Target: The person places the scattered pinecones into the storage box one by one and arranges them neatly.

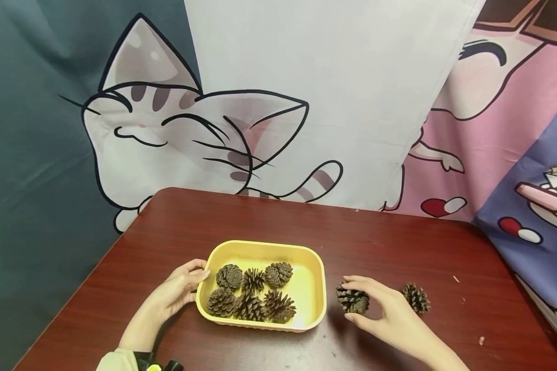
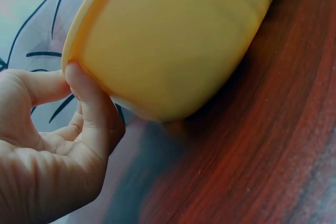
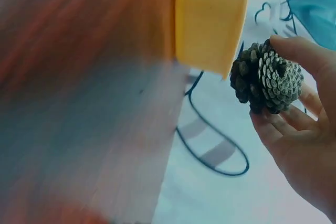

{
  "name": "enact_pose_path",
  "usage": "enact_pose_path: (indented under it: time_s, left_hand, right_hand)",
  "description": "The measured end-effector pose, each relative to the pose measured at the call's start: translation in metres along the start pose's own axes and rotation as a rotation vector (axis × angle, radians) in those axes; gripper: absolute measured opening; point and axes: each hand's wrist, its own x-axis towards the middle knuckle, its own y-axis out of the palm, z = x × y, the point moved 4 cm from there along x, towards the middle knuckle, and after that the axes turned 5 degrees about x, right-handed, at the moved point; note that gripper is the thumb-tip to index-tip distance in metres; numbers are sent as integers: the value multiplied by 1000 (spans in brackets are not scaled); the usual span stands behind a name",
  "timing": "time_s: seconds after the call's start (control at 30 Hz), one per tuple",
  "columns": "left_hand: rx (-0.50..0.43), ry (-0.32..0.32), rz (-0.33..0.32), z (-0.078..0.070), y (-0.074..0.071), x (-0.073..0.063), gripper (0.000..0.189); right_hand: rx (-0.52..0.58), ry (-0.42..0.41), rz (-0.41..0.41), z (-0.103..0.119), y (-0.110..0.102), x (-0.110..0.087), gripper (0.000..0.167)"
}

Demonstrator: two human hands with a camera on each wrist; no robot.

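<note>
A yellow plastic bin (image 1: pixel 313 288) stands on the table, several brown pine cones (image 1: pixel 249 306) grouped in its left and middle part. My left hand (image 1: pixel 178 288) pinches the bin's left rim; in the left wrist view, thumb and finger (image 2: pixel 86 93) meet at the edge of the yellow wall (image 2: pixel 173 40). Just right of the bin, my right hand (image 1: pixel 382 314) holds a pine cone (image 1: pixel 352 300) between thumb and fingers. The right wrist view shows that pine cone (image 3: pixel 268 77) raised off the tabletop, scales spread, with the bin's side (image 3: pixel 210 19) close by.
Another pine cone (image 1: pixel 416 298) lies on the table right of my right hand, partly hidden by it. Small pale flakes (image 1: pixel 481 340) are scattered on the reddish-brown table (image 1: pixel 399 242). Behind the table hangs a cloth (image 1: pixel 352 77) printed with cartoon cats.
</note>
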Motion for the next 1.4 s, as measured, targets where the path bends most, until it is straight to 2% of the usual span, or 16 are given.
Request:
enact_pose_path:
  time_s: [0.27,0.5,0.9,1.4]
  left_hand:
    - [-2,-5,-15,0,0,2,20]
    - [13,-5,-35,0,1,0,20]
    - [2,-11,-33,-2,2,1,22]
    - [16,-6,-46,-1,2,-1,27]
  right_hand:
    - [112,-62,52,12,20,30,52]
    - [128,-83,102,15,37,44,47]
    - [65,-93,302,18,62,56,38]
    - [-49,-2,545,26,70,66,36]
